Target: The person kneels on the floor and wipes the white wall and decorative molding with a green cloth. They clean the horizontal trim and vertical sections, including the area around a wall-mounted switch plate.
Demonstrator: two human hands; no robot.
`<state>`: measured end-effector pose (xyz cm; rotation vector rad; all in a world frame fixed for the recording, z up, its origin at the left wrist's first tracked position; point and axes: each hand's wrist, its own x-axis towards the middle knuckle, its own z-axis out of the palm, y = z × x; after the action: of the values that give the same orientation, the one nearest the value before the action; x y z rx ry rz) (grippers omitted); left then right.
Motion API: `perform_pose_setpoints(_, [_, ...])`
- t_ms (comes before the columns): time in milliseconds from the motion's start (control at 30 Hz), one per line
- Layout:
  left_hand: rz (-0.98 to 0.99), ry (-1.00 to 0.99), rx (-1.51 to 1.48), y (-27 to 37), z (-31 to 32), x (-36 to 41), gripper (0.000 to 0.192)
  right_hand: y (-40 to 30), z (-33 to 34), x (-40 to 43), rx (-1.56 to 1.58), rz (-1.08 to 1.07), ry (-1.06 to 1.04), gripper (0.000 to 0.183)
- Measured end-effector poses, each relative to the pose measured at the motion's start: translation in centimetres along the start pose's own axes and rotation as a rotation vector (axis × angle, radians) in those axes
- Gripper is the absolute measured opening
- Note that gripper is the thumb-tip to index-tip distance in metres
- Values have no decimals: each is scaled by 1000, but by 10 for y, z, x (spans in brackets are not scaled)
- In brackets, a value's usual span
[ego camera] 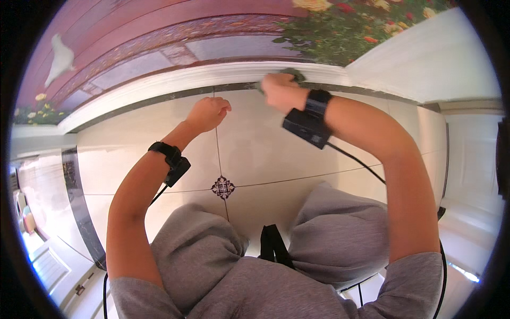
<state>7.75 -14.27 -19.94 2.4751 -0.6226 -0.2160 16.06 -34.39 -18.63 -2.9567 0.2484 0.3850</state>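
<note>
My right hand (281, 91) presses a dark green cloth (294, 74) against the white baseboard (235, 72) at the foot of the wall. The hand is blurred and covers much of the cloth. My left hand (209, 113) hovers to the left over the tiled floor (275, 135), its fingers loosely curled with nothing visible in them. Black straps hold a box-shaped device (306, 127) on my right wrist and a smaller-looking one (177, 171) on my left.
A mural (191, 40) with flowers and a white bird covers the wall above the baseboard. Dark stone edging (159, 98) borders the floor. A white wall (430, 60) juts out at the right, near a white door (472, 159). Black cables (354, 161) run from the wrist devices.
</note>
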Motion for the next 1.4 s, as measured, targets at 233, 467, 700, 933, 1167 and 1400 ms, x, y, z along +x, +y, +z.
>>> perform_pose_setpoints(233, [-537, 308, -357, -45, -19, -40, 21, -163, -13, -83, -126, 41, -661, 51])
perform_pose_setpoints(467, [-609, 37, -1535, -15, -23, -21, 37, -62, 31, -66, 1400, -405, -774, 37])
perform_pose_setpoints(700, [-852, 533, -1080, 9, 18, 45, 41, 56, 1, -23, 1271, -95, -825, 44])
perform_pose_setpoints(933, [-901, 712, -841, -41, -29, 2, 28, 86, -8, 1, 1561, 327, -785, 55])
perform_pose_setpoints(1167, [-935, 925, -663, -150, -59, -69, 46, 82, -25, 14, 1569, 275, -837, 45])
perform_pose_setpoints(1400, [-1194, 1699, -776, -229, -136, -169, 59, 95, -22, 15, 1518, 181, -889, 49])
